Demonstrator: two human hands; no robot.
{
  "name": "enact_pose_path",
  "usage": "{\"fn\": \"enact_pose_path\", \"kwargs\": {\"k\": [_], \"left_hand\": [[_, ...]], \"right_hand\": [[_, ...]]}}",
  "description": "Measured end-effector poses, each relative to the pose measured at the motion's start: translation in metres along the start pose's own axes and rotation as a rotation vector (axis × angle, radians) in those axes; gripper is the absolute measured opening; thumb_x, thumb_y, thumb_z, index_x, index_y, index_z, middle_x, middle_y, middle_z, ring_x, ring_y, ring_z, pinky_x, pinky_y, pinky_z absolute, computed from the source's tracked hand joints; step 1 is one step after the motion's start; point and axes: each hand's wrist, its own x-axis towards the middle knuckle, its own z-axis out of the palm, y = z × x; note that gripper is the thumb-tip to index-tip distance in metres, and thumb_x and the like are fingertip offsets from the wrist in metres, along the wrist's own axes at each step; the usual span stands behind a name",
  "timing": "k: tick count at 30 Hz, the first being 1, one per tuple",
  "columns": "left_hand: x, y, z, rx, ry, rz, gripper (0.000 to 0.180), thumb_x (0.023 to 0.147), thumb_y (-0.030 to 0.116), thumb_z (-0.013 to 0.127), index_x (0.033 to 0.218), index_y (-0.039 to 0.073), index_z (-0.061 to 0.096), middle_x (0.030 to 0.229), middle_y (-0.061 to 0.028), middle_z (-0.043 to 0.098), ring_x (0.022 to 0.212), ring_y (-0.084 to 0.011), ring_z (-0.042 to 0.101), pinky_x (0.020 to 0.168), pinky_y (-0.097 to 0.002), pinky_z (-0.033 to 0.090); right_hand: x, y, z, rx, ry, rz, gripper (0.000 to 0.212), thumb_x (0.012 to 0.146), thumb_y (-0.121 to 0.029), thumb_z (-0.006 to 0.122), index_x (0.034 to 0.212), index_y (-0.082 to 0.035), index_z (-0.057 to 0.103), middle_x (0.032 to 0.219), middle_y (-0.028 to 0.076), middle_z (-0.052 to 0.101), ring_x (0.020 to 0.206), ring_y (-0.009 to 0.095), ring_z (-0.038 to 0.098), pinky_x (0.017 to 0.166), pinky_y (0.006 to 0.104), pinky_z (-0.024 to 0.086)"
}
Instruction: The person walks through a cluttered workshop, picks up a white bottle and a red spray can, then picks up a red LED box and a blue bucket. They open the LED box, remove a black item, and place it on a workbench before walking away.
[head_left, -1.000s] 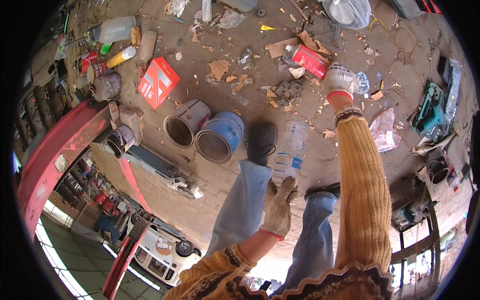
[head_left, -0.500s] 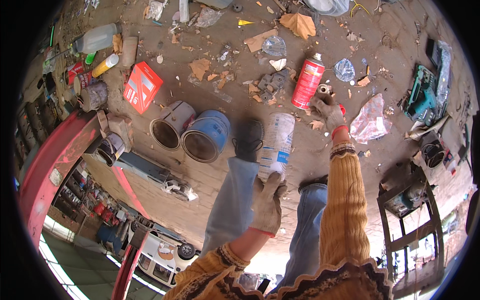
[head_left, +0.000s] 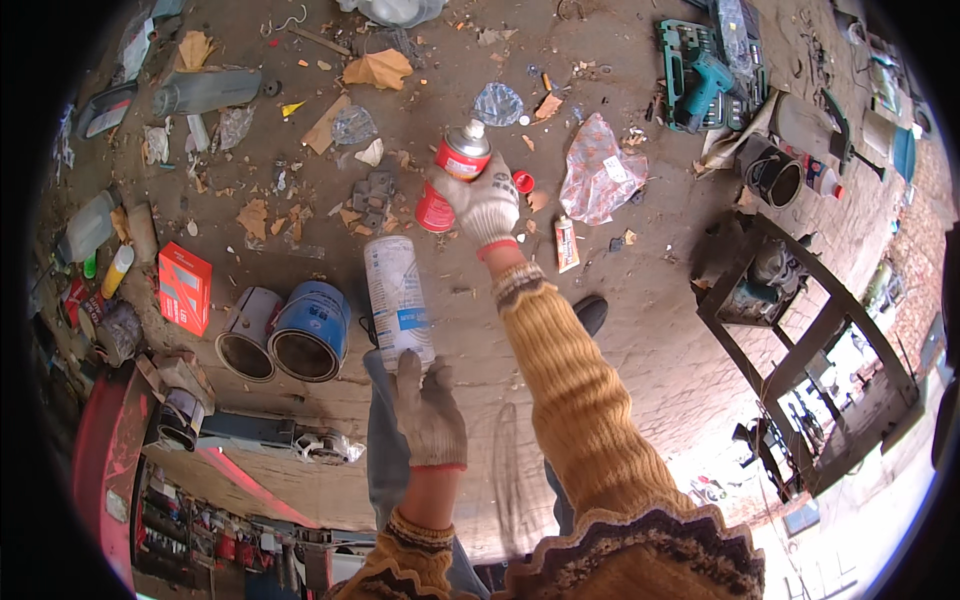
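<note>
Both hands wear pale knitted work gloves. My right hand (head_left: 487, 205) is closed round a red spray can (head_left: 464, 158) with a silvery top and a pale nozzle. The can leans a little, and my fingers cover its middle. Just right of that hand, a small red cap (head_left: 523, 181) lies on the ground. My left hand (head_left: 430, 412) grips the near end of a white cylindrical can (head_left: 392, 280) with a blue patch on its label. Part of my left palm and the can's near end hide each other. A small tube (head_left: 567, 244) lies right of my right wrist.
A blue bucket (head_left: 311, 325) and a grey bucket (head_left: 250, 330) stand left of the white can, beside a red box (head_left: 186, 288). Ahead lie dry leaves and a dark metal part (head_left: 373, 197). Crumpled plastic (head_left: 602, 170), a green tool case (head_left: 690, 75) and a metal frame (head_left: 815, 350) are rightward.
My view has swung to the right. My right hand, earlier beside the red can's lower part with a small round metallic piece at its fingers, now wraps the can. That piece no longer shows.
</note>
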Motion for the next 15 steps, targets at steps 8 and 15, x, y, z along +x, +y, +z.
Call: {"fn": "enact_pose_path", "kwargs": {"k": [8, 15], "left_hand": [[-0.001, -0.042, -0.012, 0.257, -0.028, 0.070, 0.057, 0.088, 0.031, 0.077, 0.133, 0.011, 0.049, 0.114, -0.0039, 0.055, 0.099, -0.0158, 0.053, 0.093, -0.0344, 0.044], [-0.012, -0.068, -0.039, 0.696, -0.059, 0.077, 0.074, 0.086, 0.035, 0.073, 0.146, 0.001, 0.045, 0.122, -0.0069, 0.056, 0.101, -0.0165, 0.059, 0.091, -0.0299, 0.048]], "right_hand": [[-0.122, 0.043, -0.164, 0.218, 0.309, 0.013, 0.067, 0.063, -0.022, 0.094, 0.117, -0.001, 0.061, 0.109, 0.011, 0.071, 0.099, 0.022, 0.069, 0.090, 0.0366, 0.056], [-0.243, 0.038, -0.274, 0.377, 0.241, -0.084, 0.035, 0.070, -0.013, 0.085, 0.098, -0.004, 0.066, 0.090, 0.009, 0.069, 0.084, 0.021, 0.067, 0.079, 0.0355, 0.054]]}}
